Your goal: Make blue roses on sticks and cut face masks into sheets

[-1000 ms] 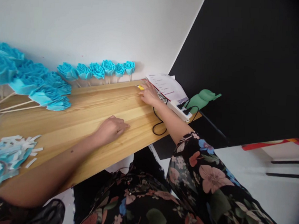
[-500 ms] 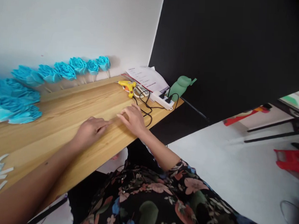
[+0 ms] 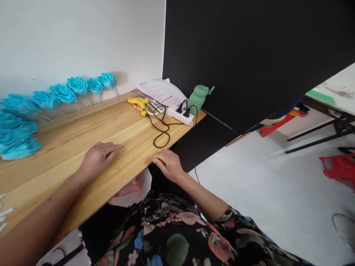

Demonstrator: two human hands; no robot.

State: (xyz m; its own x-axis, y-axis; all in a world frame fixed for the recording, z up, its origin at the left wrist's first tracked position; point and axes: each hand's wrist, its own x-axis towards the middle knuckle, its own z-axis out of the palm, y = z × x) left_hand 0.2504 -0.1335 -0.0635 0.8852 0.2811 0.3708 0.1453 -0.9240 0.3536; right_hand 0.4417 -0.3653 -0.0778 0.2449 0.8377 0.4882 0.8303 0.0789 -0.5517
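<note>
My left hand rests on the wooden table, its index finger stretched out and the others curled under. Nothing shows in it. At the front edge of the table is my right hand, fingers bent and pressed together, with no object visible in them. Beyond my right hand lies a loop of black cord that runs to a yellow hot glue gun. White-handled scissors lie partly hidden beside the glue gun.
Blue paper flowers on sticks line the wall; more are piled at left. A power strip, green bottle and printed sheets occupy the far corner. White paper strips lie near left. A red stool stands on the floor.
My right hand has drawn back from the tabletop to its front edge, away from my left hand. The view has turned somewhat to the right; my left hand stays on the table.
</note>
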